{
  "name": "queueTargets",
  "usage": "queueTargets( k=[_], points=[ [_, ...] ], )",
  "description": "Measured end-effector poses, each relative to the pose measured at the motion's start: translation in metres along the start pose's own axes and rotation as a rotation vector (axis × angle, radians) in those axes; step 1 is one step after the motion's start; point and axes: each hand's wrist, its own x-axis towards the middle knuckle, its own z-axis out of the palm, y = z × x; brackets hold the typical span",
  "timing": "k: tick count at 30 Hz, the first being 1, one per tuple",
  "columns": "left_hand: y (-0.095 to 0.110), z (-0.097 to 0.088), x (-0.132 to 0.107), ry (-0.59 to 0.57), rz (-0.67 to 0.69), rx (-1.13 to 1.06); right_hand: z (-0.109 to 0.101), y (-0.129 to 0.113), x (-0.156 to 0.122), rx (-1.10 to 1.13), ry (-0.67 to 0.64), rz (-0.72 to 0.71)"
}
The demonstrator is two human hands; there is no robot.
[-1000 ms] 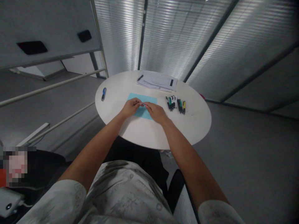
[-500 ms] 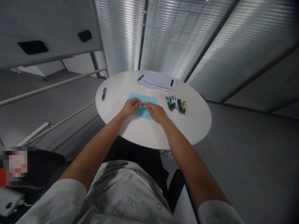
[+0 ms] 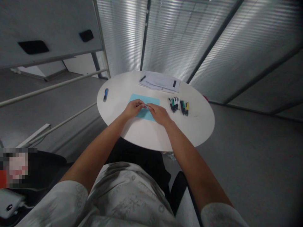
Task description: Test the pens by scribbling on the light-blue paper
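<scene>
My left hand (image 3: 133,108) and my right hand (image 3: 159,113) meet fingertip to fingertip above a light blue sheet (image 3: 145,117) on a round white table (image 3: 144,140). Both are closed in a pinch. A small, thin, pale piece (image 3: 145,105) shows between the fingertips, too small to name. Several pens and pen parts (image 3: 175,104), with black, white and green showing, lie in a row to the right of my right hand. Beside them is a yellow and black one (image 3: 187,108).
A blue and black pen (image 3: 105,95) lies near the table's left edge. White papers (image 3: 158,82) with a dark pen (image 3: 142,78) on them are at the far side. A whiteboard frame (image 3: 104,47) stands on the left, a blind-covered glass wall (image 3: 170,41) behind.
The fingertips have shifted very slightly around the small piece, which now looks thinner. Everything else stays in place.
</scene>
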Motion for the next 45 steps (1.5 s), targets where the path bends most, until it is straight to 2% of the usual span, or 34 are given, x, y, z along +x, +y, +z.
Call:
queueTargets(
  k=[14,30,35,41,45],
  points=[
    [0.0031,-0.0006,-0.0011,-0.027,0.005,0.020,0.0006,0.0019,0.0004,0.006,0.013,-0.008],
    [0.0023,-0.0011,-0.0003,-0.093,0.003,0.090,-0.0011,-0.0040,0.0001,-0.143,-0.019,-0.062],
    [-0.0004,-0.0001,0.0006,-0.107,0.013,0.069,0.0004,-0.0035,0.0012,-0.071,0.008,-0.028],
    [-0.0026,0.0014,0.0010,-0.066,0.007,0.027,0.0043,0.0020,0.0026,0.071,0.052,-0.024],
    [-0.0006,0.0006,0.0002,-0.036,0.001,0.128,0.0053,0.0045,0.0030,0.091,0.065,-0.035]
  ],
)
